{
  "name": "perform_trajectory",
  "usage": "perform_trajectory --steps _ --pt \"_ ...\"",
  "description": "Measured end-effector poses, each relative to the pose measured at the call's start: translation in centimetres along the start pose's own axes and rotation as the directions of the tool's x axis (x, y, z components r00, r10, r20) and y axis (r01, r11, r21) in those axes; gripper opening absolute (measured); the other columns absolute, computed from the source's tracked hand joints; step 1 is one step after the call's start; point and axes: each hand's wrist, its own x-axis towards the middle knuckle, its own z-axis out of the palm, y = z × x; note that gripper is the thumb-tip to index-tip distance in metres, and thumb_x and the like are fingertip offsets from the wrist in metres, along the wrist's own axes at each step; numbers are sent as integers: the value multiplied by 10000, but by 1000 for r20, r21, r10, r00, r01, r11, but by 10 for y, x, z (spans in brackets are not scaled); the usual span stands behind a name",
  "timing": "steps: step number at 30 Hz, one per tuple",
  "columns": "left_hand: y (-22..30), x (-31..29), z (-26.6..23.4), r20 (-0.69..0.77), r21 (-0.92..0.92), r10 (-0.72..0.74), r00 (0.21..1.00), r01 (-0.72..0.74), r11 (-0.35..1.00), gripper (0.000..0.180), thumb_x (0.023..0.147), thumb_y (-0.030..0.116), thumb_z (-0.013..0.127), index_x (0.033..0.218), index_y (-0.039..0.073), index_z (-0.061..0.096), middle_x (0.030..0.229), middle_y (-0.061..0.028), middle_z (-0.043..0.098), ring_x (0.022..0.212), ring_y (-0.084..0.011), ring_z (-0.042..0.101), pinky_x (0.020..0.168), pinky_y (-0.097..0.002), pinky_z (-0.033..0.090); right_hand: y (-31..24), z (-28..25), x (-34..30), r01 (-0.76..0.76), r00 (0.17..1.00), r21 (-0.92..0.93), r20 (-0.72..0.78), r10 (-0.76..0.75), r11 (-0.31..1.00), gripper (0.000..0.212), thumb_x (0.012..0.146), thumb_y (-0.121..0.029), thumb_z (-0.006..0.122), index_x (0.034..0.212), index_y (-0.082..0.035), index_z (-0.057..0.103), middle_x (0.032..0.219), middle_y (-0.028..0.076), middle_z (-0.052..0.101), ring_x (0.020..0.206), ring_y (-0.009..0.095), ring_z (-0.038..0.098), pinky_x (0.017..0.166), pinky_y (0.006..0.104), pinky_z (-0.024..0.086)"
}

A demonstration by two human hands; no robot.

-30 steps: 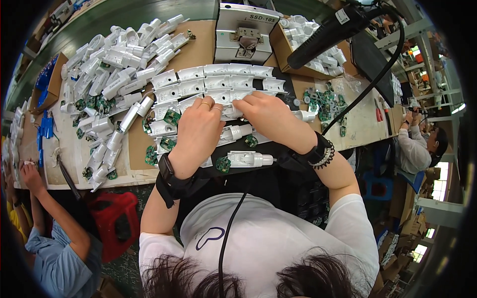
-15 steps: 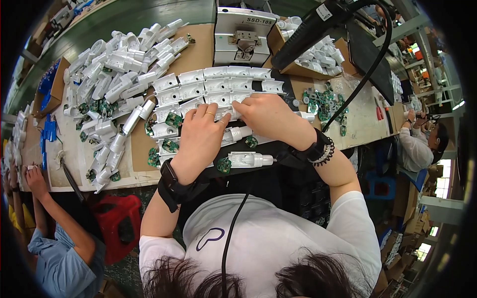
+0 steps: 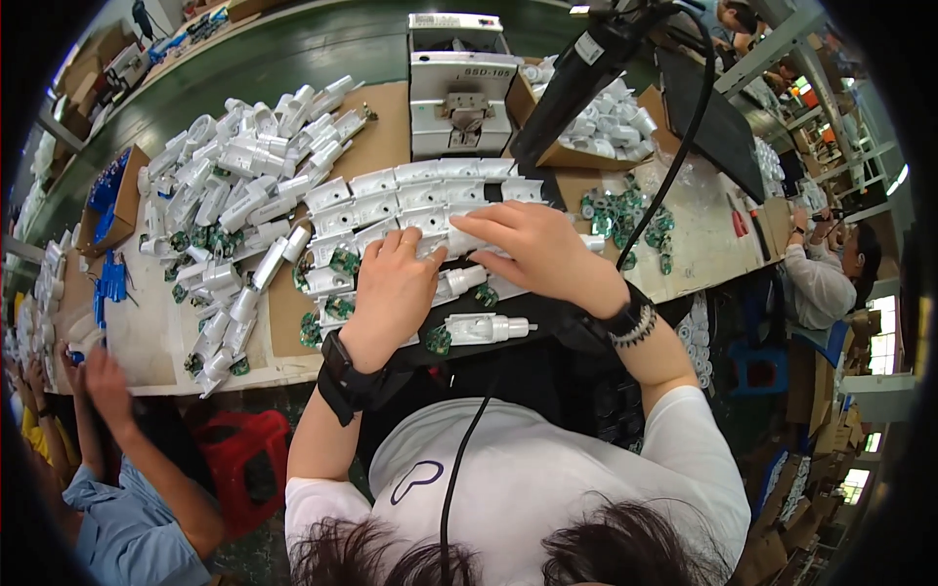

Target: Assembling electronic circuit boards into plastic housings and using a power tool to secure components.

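A white plastic housing [image 3: 459,244] is pinched between the fingertips of the left hand [image 3: 396,293] and right hand [image 3: 537,249], above the cardboard-covered bench [image 3: 386,146]; its long axis is laid left to right, the right hand being nearer

A long pale workbench [image 3: 147,342] stands on a dark green painted floor [image 3: 322,49]; a red plastic stool [image 3: 249,469] sits beneath, daylight entering bright windows [image 3: 884,313] at right.

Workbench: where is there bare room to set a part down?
Bare brown top between the white parts heap and the grey machine; a pale strip at the left front edge. Crowded: the housing rows under both hands and the green boards.
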Motion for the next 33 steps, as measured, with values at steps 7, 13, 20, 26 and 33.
perform_trajectory --steps 7,13,20,26,33 --pt "-3 -7 -7 16 -90 -27 1000 28 996 277 813 121 637 1088 96 663 1116 -160 566 1041 -329 539 867 -401 444 23 -96 -40 215 625 349 -767 146 912 208 874 -20 583 1081 -18 598 907 152 680 788 232 657 701 319 526" --pt "-1 -24 -36 -23 -160 -78 997 73 984 281 827 105 635 1108 84 638 1159 -177 554 1067 -352 532 879 -421 444 174 -62 -58 -505 788 0 -407 462 863 300 803 -64 642 1100 -28 617 996 158 643 862 261 640 782 330 517" --pt "-16 -62 -72 -169 -245 -306 937 261 934 255 809 71 653 1063 54 636 1121 -145 586 1004 -334 567 849 -385 459 250 -42 -75 -562 764 -548 -55 643 620 306 702 6 611 998 -55 658 1070 170 577 934 373 603 792 429 499" --pt "-23 -106 -58 -214 -277 -349 912 286 917 252 760 74 700 1006 64 645 1066 -123 596 970 -312 576 818 -400 471 229 -46 -70 -599 801 -291 -195 566 746 232 732 -44 633 963 -43 647 952 144 607 834 364 625 756 419 502" --pt "-7 -111 -39 -157 -306 -257 954 200 931 249 722 100 745 949 73 647 1068 -107 565 1027 -302 545 891 -427 439 261 -63 -86 -409 869 -517 31 494 752 249 743 -121 660 986 -74 635 940 147 618 790 350 633 723 391 508"
